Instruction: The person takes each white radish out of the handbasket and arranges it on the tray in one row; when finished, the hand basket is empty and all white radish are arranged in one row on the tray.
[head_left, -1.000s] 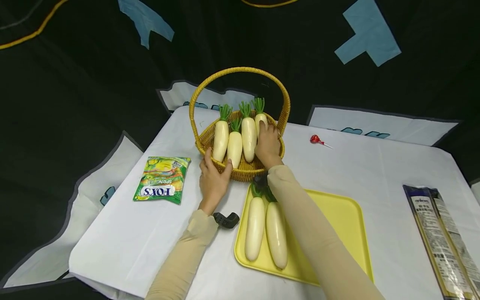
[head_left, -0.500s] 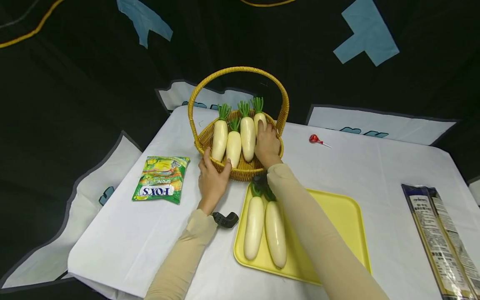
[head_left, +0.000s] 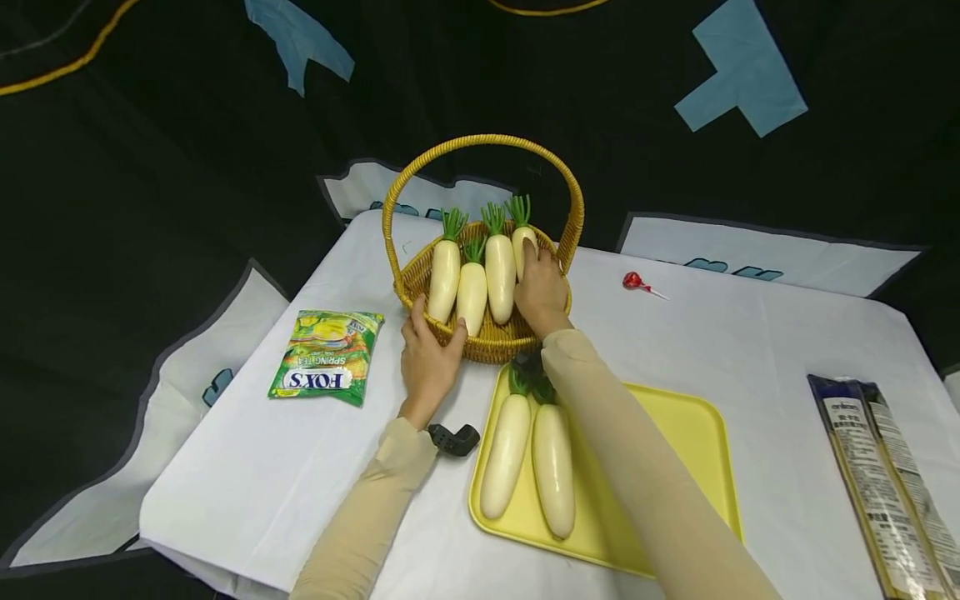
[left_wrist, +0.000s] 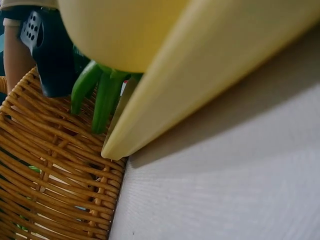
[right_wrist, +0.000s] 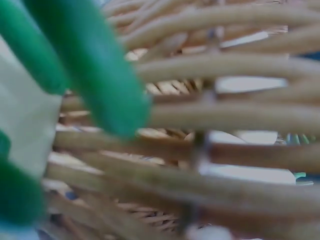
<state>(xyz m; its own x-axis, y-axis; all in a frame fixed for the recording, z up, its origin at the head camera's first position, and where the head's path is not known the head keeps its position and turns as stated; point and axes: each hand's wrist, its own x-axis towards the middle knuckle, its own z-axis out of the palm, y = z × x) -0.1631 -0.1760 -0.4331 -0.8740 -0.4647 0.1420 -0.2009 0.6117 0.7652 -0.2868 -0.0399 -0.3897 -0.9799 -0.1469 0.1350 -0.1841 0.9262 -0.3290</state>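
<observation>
A wicker basket (head_left: pixel 489 352) with a tall arched handle stands toward the back of the table in the head view. Several white radishes with green tops lean inside it. My left hand (head_left: pixel 431 367) holds the front left rim, thumb and fingers spread along it. My right hand (head_left: pixel 542 287) reaches into the basket's right side and grips the rightmost white radish (head_left: pixel 522 242), whose lower part it hides. On a yellow tray (head_left: pixel 693 442) in front lie two more radishes, a left one (head_left: pixel 505 458) and a right one (head_left: pixel 553 471). Blurred green stems (right_wrist: pixel 95 75) and wicker fill the right wrist view.
A green FOX'S candy bag (head_left: pixel 326 357) lies left of the basket. To the right are a red lollipop (head_left: pixel 633 281) and a long clear-and-blue packet (head_left: pixel 877 475). White cloth (head_left: pixel 247 475) covers the table; a black curtain hangs behind. My right forearm crosses over the tray.
The left radish on the tray has rolled slightly, its lower end now farther left. Both hands stay at the basket with little visible movement. The head view has shifted slightly.
</observation>
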